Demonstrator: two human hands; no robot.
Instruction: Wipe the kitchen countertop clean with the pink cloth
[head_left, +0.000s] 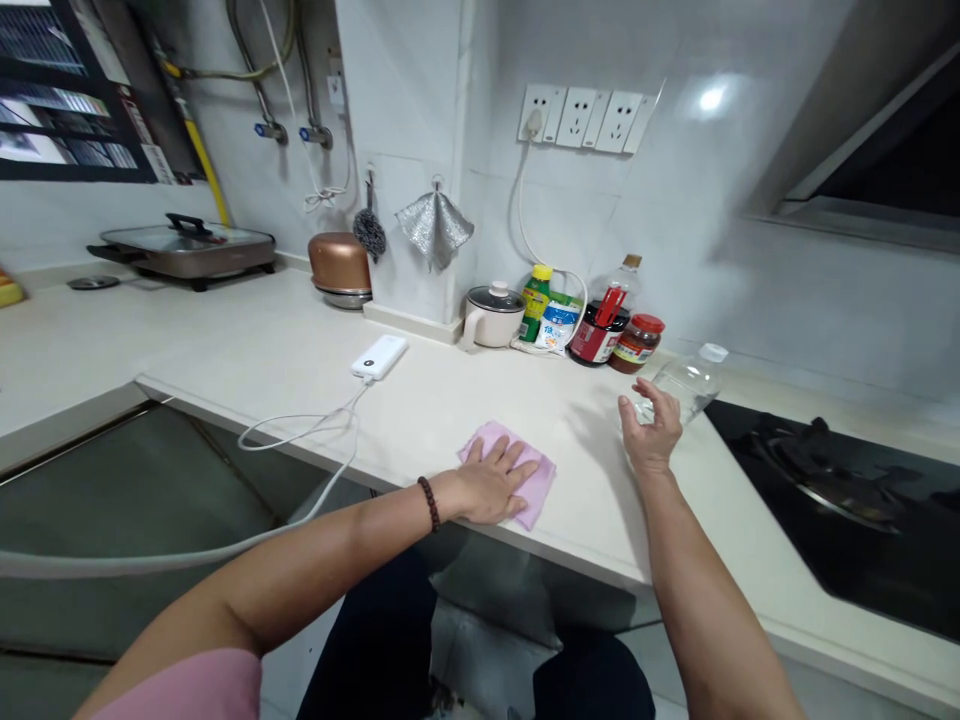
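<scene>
My left hand point(495, 485) lies flat with spread fingers on a folded pink cloth point(538, 488), pressing it against the counter near the front edge. A dark bead bracelet point(429, 503) circles that wrist. To the right, my right hand point(652, 428) is raised over the counter, thumb and fingers curved and apart, with nothing visible between them. Just behind its fingers is a clear plastic bottle point(694, 378) with a white cap, appearing tilted to the right. The fingers partly hide its lower part, and I cannot tell if they touch it.
A white power bank point(379, 357) with a cable point(300, 418) lies left of the cloth. Along the wall stand a small pot point(495, 316), a green bottle point(535, 305) and jars point(636, 343). A black gas stove point(840, 490) is at right, an electric pan point(187, 250) far left.
</scene>
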